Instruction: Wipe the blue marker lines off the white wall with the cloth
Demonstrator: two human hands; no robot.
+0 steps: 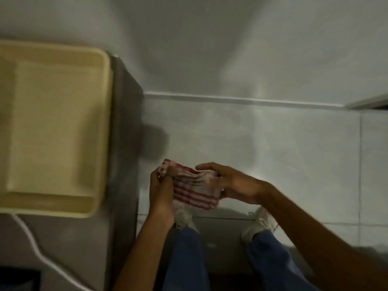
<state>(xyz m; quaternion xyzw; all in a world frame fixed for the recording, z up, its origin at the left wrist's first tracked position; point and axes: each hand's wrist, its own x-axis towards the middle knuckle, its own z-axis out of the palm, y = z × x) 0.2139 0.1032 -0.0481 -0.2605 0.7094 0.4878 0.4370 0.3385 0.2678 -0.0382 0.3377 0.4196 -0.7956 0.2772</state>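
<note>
gripping cloth [192, 189] in left hand [161, 189] and right hand [233, 185], likely folding pad for wiping far wall [231, 49]; seeing no marker lines.

The cloth [194, 186] is sitting between the left hand [160, 191] and right hand [233, 184], right of the tray [100, 127], which is lying on the counter [123, 143], with the wall [231, 49] beyond.
</note>
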